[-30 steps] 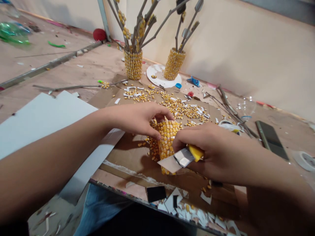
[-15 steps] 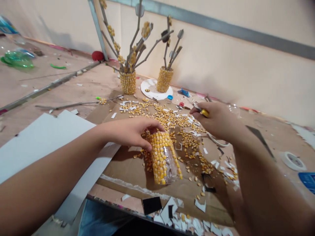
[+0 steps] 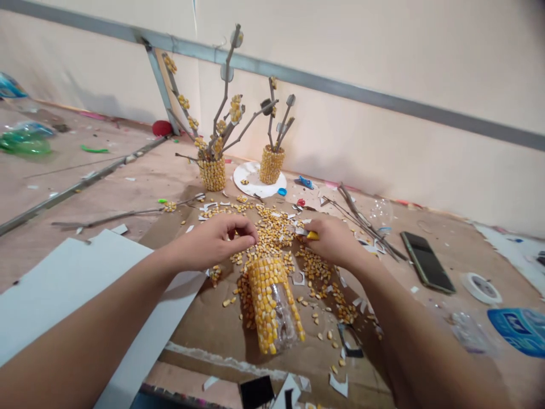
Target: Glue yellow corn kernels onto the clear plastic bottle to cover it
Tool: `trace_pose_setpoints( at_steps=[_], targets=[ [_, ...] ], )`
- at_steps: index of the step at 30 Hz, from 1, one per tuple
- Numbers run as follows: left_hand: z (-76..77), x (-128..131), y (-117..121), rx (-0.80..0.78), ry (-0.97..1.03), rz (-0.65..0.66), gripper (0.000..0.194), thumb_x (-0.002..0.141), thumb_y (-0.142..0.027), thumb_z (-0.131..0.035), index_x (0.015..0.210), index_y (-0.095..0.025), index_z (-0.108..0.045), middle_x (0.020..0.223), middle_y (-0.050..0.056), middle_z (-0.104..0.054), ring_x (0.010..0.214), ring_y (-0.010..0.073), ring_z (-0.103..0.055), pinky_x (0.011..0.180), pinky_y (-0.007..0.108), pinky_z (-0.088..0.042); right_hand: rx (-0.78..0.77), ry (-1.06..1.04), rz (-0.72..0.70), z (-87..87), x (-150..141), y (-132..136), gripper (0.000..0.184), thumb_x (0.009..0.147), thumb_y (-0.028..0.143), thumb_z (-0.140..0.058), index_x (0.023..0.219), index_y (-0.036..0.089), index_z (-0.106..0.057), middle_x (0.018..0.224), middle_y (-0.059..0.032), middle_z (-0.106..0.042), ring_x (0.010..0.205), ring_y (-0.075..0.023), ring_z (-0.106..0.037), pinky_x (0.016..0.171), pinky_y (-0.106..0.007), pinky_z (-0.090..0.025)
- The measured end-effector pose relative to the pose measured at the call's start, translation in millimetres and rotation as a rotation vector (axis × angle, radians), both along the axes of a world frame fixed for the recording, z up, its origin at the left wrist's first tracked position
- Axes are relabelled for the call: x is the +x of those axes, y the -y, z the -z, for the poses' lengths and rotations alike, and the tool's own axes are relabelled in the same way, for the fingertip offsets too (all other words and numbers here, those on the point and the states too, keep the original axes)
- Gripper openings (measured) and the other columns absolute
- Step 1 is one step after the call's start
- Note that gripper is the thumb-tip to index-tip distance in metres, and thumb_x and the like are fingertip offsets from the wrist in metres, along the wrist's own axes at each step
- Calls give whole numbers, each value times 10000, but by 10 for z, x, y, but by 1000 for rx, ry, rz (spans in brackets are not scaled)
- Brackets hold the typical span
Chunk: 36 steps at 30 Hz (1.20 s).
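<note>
A clear plastic bottle partly covered in glued corn kernels point(image 3: 272, 301) lies on its side on a brown cardboard sheet point(image 3: 213, 318). My left hand point(image 3: 217, 241) hovers just past its far end, fingers pinched together over the loose corn kernels point(image 3: 276, 227). My right hand point(image 3: 334, 238) rests over the kernel pile to the right, closed around a yellow-handled cutter point(image 3: 312, 234) of which only the tip shows.
Two corn-covered pots point(image 3: 213, 173) point(image 3: 271, 165) holding twigs stand at the back near a white plate point(image 3: 251, 182). A phone point(image 3: 427, 261), tape roll point(image 3: 481, 287), loose twigs point(image 3: 361, 218) lie right. A white board point(image 3: 63, 284) lies left; paper scraps point(image 3: 340, 383) litter the front.
My right hand left the bottle with the cutter and moved away to the kernel pile. My left hand let go of the bottle's end and pinches over the kernels. The view tilted up.
</note>
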<state>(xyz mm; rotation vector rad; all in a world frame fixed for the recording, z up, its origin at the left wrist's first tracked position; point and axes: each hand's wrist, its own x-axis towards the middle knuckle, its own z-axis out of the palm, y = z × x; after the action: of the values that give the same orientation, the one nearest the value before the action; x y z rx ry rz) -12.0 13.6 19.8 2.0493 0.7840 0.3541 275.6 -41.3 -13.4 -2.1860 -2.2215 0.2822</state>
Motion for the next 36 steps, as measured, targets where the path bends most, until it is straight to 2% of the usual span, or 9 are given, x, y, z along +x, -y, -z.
trace_pose_setpoints(
  at_steps=[4, 8, 12, 15, 19, 28, 36],
  targets=[
    [25, 18, -12, -31, 96, -84, 223, 941, -350, -582, 803, -185, -640, 697, -31, -550, 644, 126, -467, 609, 261, -375, -6, 30, 37, 83, -103, -9, 132, 865, 277, -654, 823, 218, -763, 909, -101, -771, 807, -226, -622, 647, -322, -333],
    [46, 35, -13, -20, 150, -170, 242, 929, -356, -559, 750, -196, -592, 698, -31, -526, 659, 137, -462, 627, 274, -371, -32, 43, 87, 138, -174, -22, 145, 846, 237, -636, 852, 197, -776, 908, -124, -782, 793, -238, -653, 627, -323, -314],
    [92, 82, 51, -11, 187, -243, 233, 932, -341, -545, 745, -204, -574, 702, -28, -530, 681, 149, -477, 650, 286, -389, -23, 11, 100, 77, -171, -23, 169, 863, 260, -619, 836, 173, -762, 843, -125, -767, 723, -224, -640, 604, -319, -309],
    [121, 127, 137, -11, 199, -217, 188, 932, -328, -566, 795, -207, -613, 736, -20, -577, 717, 159, -520, 677, 298, -416, 0, -51, 70, -10, -160, -1, 227, 920, 298, -573, 840, 184, -753, 785, -79, -748, 682, -195, -622, 613, -306, -343],
    [126, 165, 214, -21, 175, -193, 146, 930, -304, -598, 851, -202, -665, 797, 3, -656, 758, 168, -579, 718, 316, -466, 22, -65, 57, -29, -154, 20, 203, 922, 280, -594, 860, 194, -767, 863, -87, -774, 753, -204, -644, 643, -305, -358],
    [210, 165, 164, 27, 212, -245, 92, 903, -250, -661, 843, -184, -682, 738, -12, -642, 685, 139, -556, 718, 299, -487, -33, 42, 113, 173, -178, -31, 193, 948, 337, -633, 965, 235, -796, 1028, -97, -813, 948, -262, -710, 699, -313, -391],
    [261, 178, 145, 65, 222, -303, 106, 894, -241, -641, 817, -185, -686, 704, -23, -633, 668, 140, -551, 698, 286, -465, -49, -9, 111, 223, -143, -40, 143, 900, 184, -642, 992, 198, -750, 1118, -152, -787, 1021, -294, -699, 772, -327, -420]
  ],
)
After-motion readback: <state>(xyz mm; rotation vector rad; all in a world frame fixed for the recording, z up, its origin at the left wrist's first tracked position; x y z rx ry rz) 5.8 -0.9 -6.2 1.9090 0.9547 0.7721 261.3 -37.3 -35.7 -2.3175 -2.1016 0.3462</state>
